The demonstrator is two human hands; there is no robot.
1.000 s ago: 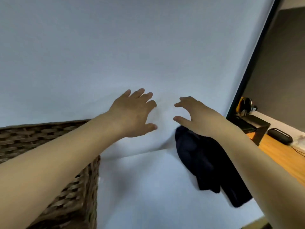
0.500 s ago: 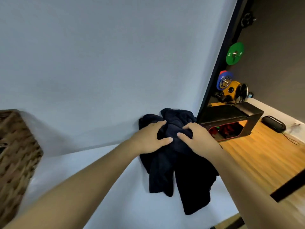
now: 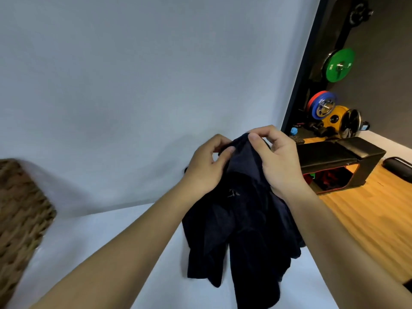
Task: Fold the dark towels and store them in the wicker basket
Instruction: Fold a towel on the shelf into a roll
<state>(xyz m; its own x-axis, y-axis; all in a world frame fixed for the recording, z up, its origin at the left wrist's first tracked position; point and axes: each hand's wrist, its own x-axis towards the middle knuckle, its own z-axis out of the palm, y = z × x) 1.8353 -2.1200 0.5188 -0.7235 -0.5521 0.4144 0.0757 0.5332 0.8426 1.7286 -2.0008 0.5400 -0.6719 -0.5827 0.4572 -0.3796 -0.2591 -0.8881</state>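
Note:
A dark navy towel (image 3: 243,224) hangs crumpled in front of me, its lower part draping down onto the white surface (image 3: 107,246). My left hand (image 3: 206,166) pinches the towel's top edge between thumb and fingers. My right hand (image 3: 276,157) pinches the same top edge just to the right, thumb on the near side. The two hands are close together at the highest point of the cloth. The wicker basket (image 3: 20,217) stands at the far left edge, blurred and partly cut off; its inside is not visible.
A white backdrop (image 3: 133,74) rises behind the white surface. To the right lie a wooden floor (image 3: 367,215), a black bench (image 3: 338,159) and coloured weight plates (image 3: 340,68) by a dark wall.
Both hands went from hovering open, to pressing on the towel pile, to pinching its top edge and lifting it. The view turned right, sliding the basket to the left edge.

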